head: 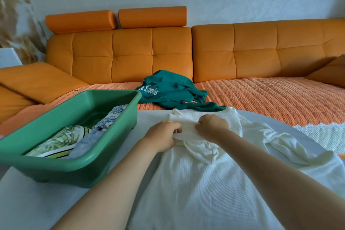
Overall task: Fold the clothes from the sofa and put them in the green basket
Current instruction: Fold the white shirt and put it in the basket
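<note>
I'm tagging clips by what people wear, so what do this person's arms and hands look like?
Both the left hand and the right hand are bare, with no gloves. The forearms are bare too, as far back as the picture's bottom edge: no sleeve or cuff shows. No watch or bracelet is visible on either wrist.

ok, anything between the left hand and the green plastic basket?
Only a bare strip of pale grey table, per the head view. The left hand pinches the white ribbed knit top; the green plastic basket stands apart from it.
</note>
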Available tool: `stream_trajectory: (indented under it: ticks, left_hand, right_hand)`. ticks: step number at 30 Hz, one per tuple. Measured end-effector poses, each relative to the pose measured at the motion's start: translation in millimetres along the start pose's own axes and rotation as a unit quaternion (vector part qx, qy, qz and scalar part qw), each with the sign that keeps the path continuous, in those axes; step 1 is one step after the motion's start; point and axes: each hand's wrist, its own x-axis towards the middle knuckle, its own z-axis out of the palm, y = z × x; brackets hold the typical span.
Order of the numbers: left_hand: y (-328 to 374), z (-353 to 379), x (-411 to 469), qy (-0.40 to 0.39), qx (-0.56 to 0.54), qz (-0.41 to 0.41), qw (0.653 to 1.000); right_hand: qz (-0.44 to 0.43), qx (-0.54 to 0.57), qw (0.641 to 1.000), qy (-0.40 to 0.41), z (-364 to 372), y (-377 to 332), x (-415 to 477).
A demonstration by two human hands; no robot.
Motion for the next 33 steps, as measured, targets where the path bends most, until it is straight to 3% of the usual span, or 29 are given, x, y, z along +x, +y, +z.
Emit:
stream_trajectory:
  ticks: [4,7,10,13,15,19,23,27,31,33]
  left_hand:
    - [-5,-5,-1,0.024,-0.038,-0.011,0.999]
    - [-7,-6,-3,0.019,-0.018,-0.025,0.999]
    - [-10,-7,-6,-0.005,0.049,-0.051,0.997]
    - [-12,-6,-9,0.012,0.094,-0.017,0.995]
    - [-10,-5,-11,0.031,0.069,0.017,0.997]
    - [-15,-8,-13,0.015,0.029,-0.061,0.998]
    - [-23,-13,-12,-0.033,0.052,-0.13,0.99]
    - [-26,-7,-7,-0.094,0.085,-0.121,0.985]
    - [-27,0,-10,-0.222,0.081,-0.129,0.963]
    - [-28,0,-12,-0.242,0.055,-0.138,0.959]
  right_hand:
    - [0.102,0.08,0.988,0.085,-11,6,8]
    - [0.134,0.048,0.985,0.098,-14,5,1]
    - [0.037,0.115,0.989,0.08,-14,-5,-5]
    - [-0.083,0.273,0.958,-0.035,-16,-18,-14]
    - [-0.086,0.297,0.946,-0.096,-14,-19,-18]
    - [-0.098,0.067,0.986,-0.119,-14,-2,-19]
    - [-0.105,-0.137,0.984,-0.032,-20,12,-15]
    - [-0.058,-0.147,0.987,-0.014,-29,16,-9]
    - [0.016,-0.139,0.984,-0.106,-31,15,-12]
    - [0.005,-0.152,0.982,-0.107,-31,7,-14]
